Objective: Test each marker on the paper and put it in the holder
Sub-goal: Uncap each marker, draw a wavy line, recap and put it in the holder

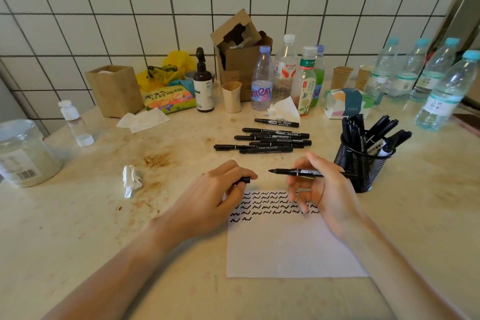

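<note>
While the left hand pinches a cap, the right hand grips a marker

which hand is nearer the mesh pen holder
Right. The right hand, holding a marker, is just left of the mesh pen holder; the left hand is farther left.

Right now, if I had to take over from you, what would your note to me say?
Left hand: holds the marker's cap.
Right hand: holds the uncapped marker level above the paper, tip pointing left.
Holder: right of the paper, already holding many markers.
Done: rows of squiggles on the paper's top part.
Left: recap this marker, drop it in the holder, then test the pile of markers lying behind the paper.
</note>
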